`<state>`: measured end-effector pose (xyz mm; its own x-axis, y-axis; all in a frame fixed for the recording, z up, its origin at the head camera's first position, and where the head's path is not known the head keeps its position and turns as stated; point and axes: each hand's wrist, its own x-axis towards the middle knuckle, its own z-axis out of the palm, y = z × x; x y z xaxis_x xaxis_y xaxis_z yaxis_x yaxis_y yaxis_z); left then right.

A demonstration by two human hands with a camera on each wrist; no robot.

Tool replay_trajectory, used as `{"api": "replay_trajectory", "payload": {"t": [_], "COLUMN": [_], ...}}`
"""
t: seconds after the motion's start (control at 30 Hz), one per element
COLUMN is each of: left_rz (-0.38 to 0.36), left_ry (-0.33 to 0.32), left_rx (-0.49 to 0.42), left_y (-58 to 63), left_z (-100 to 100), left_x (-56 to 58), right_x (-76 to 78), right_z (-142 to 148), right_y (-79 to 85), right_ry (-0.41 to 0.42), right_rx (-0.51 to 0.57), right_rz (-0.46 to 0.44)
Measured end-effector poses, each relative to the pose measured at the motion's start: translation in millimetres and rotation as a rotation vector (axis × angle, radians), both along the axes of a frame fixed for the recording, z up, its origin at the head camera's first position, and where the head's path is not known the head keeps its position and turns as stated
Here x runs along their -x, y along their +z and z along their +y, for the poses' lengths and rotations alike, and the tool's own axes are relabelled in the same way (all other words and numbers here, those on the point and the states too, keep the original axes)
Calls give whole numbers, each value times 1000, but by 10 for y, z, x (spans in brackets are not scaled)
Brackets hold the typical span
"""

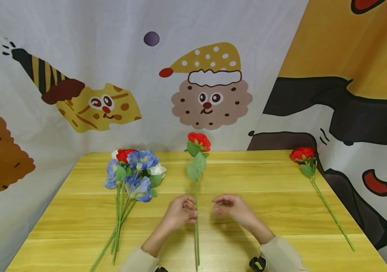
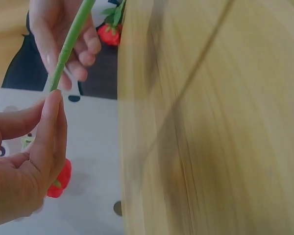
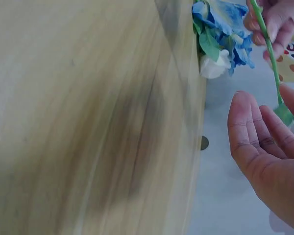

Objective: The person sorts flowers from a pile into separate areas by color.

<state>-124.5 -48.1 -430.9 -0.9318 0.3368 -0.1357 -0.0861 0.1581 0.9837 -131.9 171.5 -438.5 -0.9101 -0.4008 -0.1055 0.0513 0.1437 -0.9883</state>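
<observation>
My left hand (image 1: pixel 181 211) pinches the green stem of a red artificial rose (image 1: pixel 199 141) between thumb and fingers, at about mid-stem. The rose is held above the table with its bloom toward the wall; its leaves (image 1: pixel 197 166) sit just below the head. In the left wrist view the stem (image 2: pixel 71 41) rises from the fingertips of that hand. My right hand (image 1: pixel 234 209) hovers just right of the stem, apart from it, its fingers loosely bent with nothing in them. The right wrist view shows this right palm (image 3: pixel 269 147) bare.
On the left of the wooden table (image 1: pixel 248 177) lies a bunch of blue flowers (image 1: pixel 139 187), a red bloom (image 1: pixel 124 155) and white blooms (image 1: pixel 157 170), stems toward me. Another red rose (image 1: pixel 302 154) lies at the right. A cartoon-printed cloth (image 1: pixel 112 37) hangs behind.
</observation>
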Motion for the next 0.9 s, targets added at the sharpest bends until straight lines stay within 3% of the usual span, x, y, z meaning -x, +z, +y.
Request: {"api": "replay_trajectory", "payload": {"t": [0.27, 0.6, 0.9], "left_rz": [3, 45, 26], "left_ry": [-25, -107, -79], "left_rx": [-15, -29, -45], "left_y": [-8, -27, -36], "left_z": [179, 293, 363], "left_x": [-50, -116, -138], "right_x": [-32, 7, 31], "right_z": [-63, -51, -50], "right_y": [64, 112, 122], "right_ry": [-8, -65, -79], "right_rx": [-5, -1, 8], "right_rz": [5, 27, 24]}}
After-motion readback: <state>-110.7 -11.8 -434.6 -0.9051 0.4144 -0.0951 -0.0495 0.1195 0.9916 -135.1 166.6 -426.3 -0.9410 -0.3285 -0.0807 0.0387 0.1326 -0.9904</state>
